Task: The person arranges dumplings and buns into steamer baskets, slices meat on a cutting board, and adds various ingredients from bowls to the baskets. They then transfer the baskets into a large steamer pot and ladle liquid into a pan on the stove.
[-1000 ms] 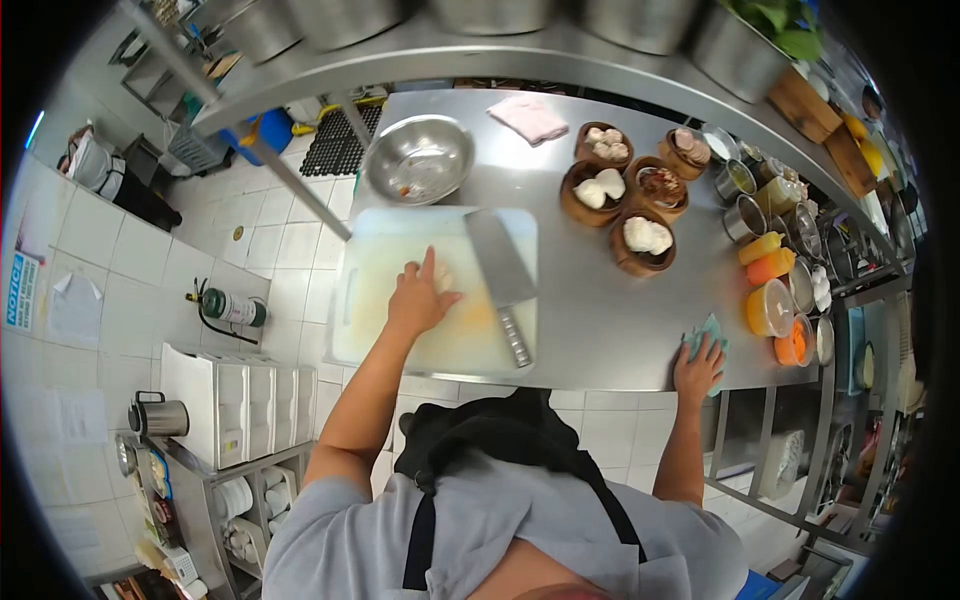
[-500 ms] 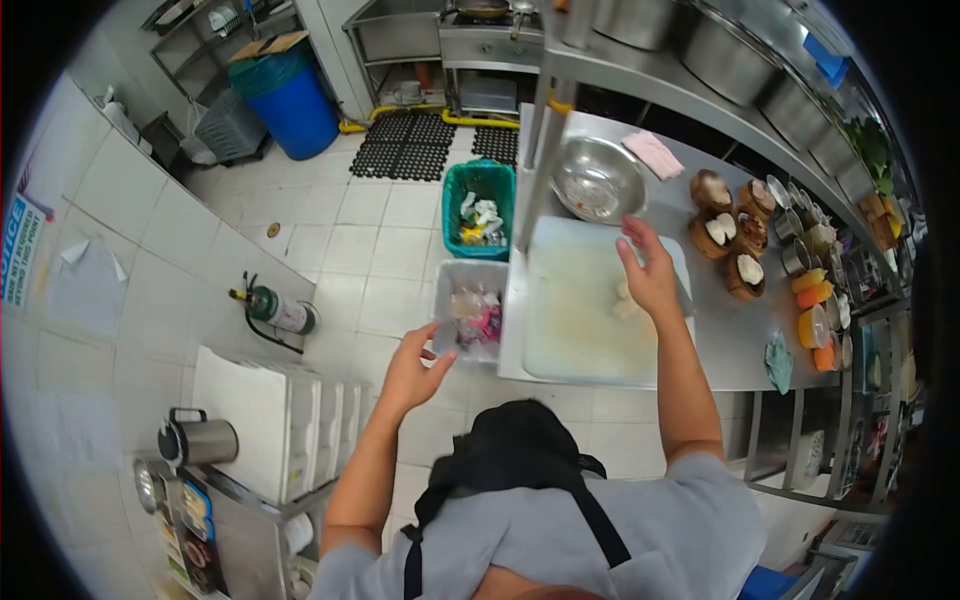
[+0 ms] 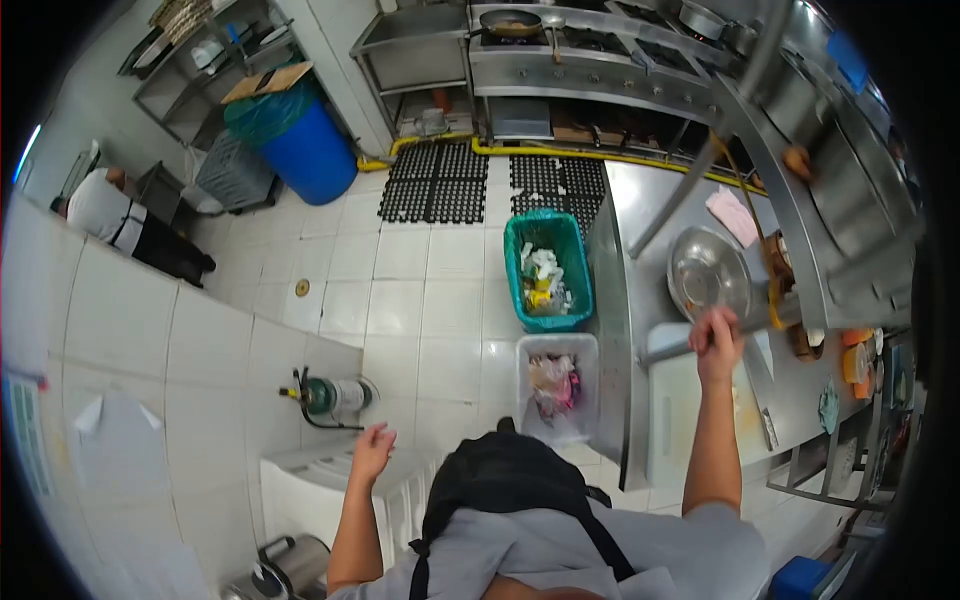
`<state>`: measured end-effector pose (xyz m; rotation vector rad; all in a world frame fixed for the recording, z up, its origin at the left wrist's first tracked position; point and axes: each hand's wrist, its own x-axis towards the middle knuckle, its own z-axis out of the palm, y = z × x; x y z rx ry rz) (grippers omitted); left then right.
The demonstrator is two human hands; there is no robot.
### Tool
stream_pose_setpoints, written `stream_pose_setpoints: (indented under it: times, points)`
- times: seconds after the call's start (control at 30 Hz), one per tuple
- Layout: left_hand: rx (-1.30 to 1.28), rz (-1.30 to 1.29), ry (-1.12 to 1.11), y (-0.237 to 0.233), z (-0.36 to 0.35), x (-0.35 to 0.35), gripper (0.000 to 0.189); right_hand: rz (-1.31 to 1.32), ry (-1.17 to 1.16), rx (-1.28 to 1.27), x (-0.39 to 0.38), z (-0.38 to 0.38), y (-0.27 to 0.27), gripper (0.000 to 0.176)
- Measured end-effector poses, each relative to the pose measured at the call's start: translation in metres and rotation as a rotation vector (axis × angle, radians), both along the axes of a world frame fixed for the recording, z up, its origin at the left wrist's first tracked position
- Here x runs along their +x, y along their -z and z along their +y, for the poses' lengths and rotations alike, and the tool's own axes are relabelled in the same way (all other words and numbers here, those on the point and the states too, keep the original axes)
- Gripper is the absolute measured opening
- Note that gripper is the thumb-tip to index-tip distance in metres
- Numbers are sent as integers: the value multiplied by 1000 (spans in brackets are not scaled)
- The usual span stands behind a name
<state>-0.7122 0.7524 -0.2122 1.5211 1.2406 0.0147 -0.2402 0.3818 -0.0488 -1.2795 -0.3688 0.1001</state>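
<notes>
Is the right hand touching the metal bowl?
Cannot tell: in the head view, the right hand overlaps the metal bowl, hiding any contact or gap.

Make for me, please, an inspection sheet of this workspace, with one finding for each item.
Surface: metal table, bearing a pale cutting board.
Job's things: metal bowl beyond the board; cleaver at the board's right side.
Clutter: pink cloth beside the bowl; waste inside the green bin and pale bin.
Hands: left hand open, apparently empty, near white drawers; right hand curled near the bowl, contents unclear.
Cables: nothing seen.
Surroundings: fire extinguisher beside the wall; a person at far left.
</notes>
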Motion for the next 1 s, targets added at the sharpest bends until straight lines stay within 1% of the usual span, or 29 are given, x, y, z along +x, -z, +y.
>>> stream_pose_setpoints:
  times: [0.03,0.1,0.13,0.23,0.3,0.37,0.4,0.43,0.47,0.5,0.53,0.57,0.6,0.63,0.67,0.7,0.73,0.77,0.8,0.83,0.87,0.9,0.93,0.97,1.0]
  points:
    - [5,-11,12,-2,18,7,43,-15,23,-7,-1,-2,3,20]
    - [-345,-71,-267,-2,58,25,43,8,44,-12,-8,-1,-4,27]
    - [-350,-77,-248,4,83,42,43,-41,63,-3,-8,-1,-3,29]
    - [-296,-4,-65,26,168,101,42,-106,166,22,-12,6,-7,33]
    - [-201,-59,100,38,240,166,40,-102,261,43,-22,12,-1,33]
    - [-51,-156,256,57,317,233,38,-55,459,84,-21,20,-3,34]
    - [-6,-165,283,40,343,275,35,-52,485,82,-19,24,-5,34]
    - [41,-170,318,19,365,319,33,-59,640,61,-20,30,-5,34]
    - [86,-214,361,7,384,359,31,-63,797,43,-23,38,-2,35]
    - [132,-266,404,-3,399,401,29,-28,1009,40,-22,51,-5,37]
    - [171,-334,484,-5,415,442,28,-19,1041,43,-19,63,-9,37]
    - [204,-401,559,-2,427,475,27,30,1327,-32,-15,74,-12,38]
    - [203,-400,583,-3,433,506,27,76,1608,-107,-5,81,-10,40]
    - [189,-430,665,-3,435,538,30,58,1691,-76,-3,62,6,35]
    - [170,-457,741,0,438,564,33,18,1844,-141,0,52,16,31]
    - [167,-463,748,12,443,586,33,32,1967,-162,3,48,23,33]
    - [175,-428,842,33,449,603,33,72,2065,-259,0,37,31,35]
    - [185,-387,939,51,459,617,33,105,2084,-260,-5,27,37,36]
    - [192,-399,953,64,469,633,33,74,2142,-293,-6,33,37,34]
    - [229,-321,1005,77,477,642,32,75,2164,-211,-6,32,38,30]
    - [265,-229,1054,83,487,653,31,96,2217,-320,-7,30,39,29]
    - [265,-219,1063,80,496,670,31,189,2252,-475,-7,41,35,34]
    - [127,-140,997,75,503,682,32,284,2272,-642,-6,57,26,39]
    - [-12,-71,922,71,506,698,32,355,2304,-566,-4,60,28,45]
    - [-80,-56,905,64,512,720,33,419,2336,-484,-3,57,36,50]
